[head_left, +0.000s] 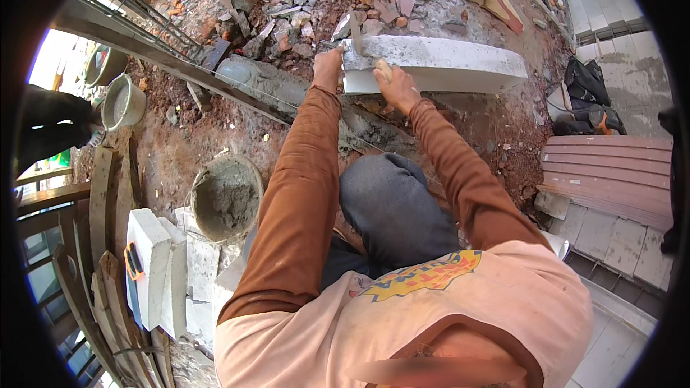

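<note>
A long white building block (460, 54) lies ahead of me, with grey mortar smeared along its upper face, thickest at the left end. My left hand (328, 70) is closed at that left end, its fingers curled against the corner and partly hidden. In my right hand (397, 89) is the pale wooden handle of a trowel (356, 34), held in front of the block. The trowel's narrow grey blade stands near the mortared left end. Between my left forearm and the stacked blocks sits a bucket of wet mortar (228, 200).
White blocks (149, 269) stand at lower left with an orange-and-black tool (134, 261) on them, beside wooden planks (104, 208). Rubble (295, 25) lies beyond the block. A string crosses the ground. Another person's foot (95, 135) is at far left, near a bucket (123, 103).
</note>
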Demonstrator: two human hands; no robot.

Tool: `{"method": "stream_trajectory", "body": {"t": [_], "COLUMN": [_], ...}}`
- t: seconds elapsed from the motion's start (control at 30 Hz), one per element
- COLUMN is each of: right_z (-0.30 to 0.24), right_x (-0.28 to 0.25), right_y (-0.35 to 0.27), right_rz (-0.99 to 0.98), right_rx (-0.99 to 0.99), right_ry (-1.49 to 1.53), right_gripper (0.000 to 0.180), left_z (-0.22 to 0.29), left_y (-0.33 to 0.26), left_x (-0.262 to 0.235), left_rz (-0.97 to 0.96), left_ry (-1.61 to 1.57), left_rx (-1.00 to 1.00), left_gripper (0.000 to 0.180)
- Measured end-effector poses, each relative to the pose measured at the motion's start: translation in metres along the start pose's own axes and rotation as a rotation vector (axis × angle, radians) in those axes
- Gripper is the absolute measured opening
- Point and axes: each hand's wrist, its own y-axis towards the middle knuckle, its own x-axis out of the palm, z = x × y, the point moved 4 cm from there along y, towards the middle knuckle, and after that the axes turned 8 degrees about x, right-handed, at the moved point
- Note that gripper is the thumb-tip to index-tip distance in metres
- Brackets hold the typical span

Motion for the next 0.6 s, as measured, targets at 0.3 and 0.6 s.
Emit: {"method": "stream_trajectory", "body": {"t": [0.3, 0.6], "right_z": [0.003, 0.022], "right_x": [0.002, -0.015], "right_y": [0.001, -0.042], "right_rz": [-0.014, -0.019], "right_rx": [0.05, 0.04], "right_ry": [-0.018, 0.224], "right_gripper": [0.061, 0.052], "left_z": [0.001, 0.013], "left_y": [0.008, -0.014], "left_x": [-0.001, -0.009], "left_rz": [0.002, 0.185], "left_ry": [0.314, -0.105], "left_rx": [0.276, 0.003], "left_gripper": [0.047, 0.059]}}
